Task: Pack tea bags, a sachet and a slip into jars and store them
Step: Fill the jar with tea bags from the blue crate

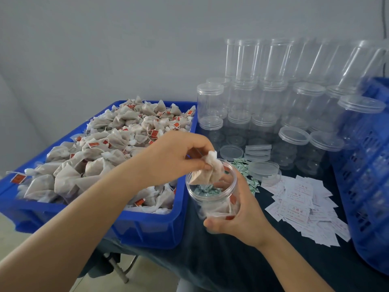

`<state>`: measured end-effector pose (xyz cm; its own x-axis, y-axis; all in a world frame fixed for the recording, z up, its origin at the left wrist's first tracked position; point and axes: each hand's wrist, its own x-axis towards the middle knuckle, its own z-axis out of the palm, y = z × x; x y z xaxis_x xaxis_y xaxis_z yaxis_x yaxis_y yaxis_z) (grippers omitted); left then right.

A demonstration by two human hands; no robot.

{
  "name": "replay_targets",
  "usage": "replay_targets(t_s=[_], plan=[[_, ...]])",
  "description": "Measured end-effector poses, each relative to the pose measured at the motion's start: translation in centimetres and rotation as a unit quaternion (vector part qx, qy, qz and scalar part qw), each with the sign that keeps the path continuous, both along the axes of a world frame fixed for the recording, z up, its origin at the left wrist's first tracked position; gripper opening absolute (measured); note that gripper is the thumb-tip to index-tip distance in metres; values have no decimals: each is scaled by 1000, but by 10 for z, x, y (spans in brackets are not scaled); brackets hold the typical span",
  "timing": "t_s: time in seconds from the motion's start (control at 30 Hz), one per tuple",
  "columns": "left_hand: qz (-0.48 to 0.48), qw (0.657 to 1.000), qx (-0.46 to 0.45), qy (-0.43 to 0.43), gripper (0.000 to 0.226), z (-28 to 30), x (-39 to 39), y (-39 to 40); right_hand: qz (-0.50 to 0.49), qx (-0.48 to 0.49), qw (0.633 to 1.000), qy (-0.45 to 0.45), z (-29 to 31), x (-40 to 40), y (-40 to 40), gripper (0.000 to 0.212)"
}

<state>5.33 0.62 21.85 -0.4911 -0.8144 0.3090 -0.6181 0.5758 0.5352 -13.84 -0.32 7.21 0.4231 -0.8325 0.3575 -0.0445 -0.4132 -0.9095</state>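
Open jar (212, 197) tilted at counter (263, 260) front edge, touching blue bin (147, 226) on its left. Right hand (242, 220) wraps jar wall. Left hand (179, 157) pinches two or three tea bags (207, 173) over jar mouth. Jar holds tea bags, green-white sachet. Bin heaped with tea bags, beyond counting. Behind jar: loose sachets (244, 169), lids (257, 152), stacked empty jars (273, 98). Slips (301, 205) right of jar, then blue basket (368, 186) at counter's edge.

tea bags (117, 144) fill the bin (151, 230) at left; jars (273, 98) behind; slips (303, 205) at right.
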Motion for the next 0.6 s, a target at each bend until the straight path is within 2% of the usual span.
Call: replay_targets(t_s=[0.1,0.23,0.37,0.53,0.6], plan=[[-14,999,9,-46,15,-4,-4,-1,8,0,1000,-3,1,0,-1,103],[-8,983,-32,-182,19,-4,-10,-5,9,9,1000,-7,0,1,-1,106],[-31,971,-6,-236,24,0,-22,-1,12,9,1000,-9,2,1,-1,104],[0,933,-49,-358,19,-3,-37,-3,14,-5,1000,-7,4,2,1,107],[17,923,-67,-379,17,-5,-43,-4,17,-9,1000,-9,6,3,2,107]])
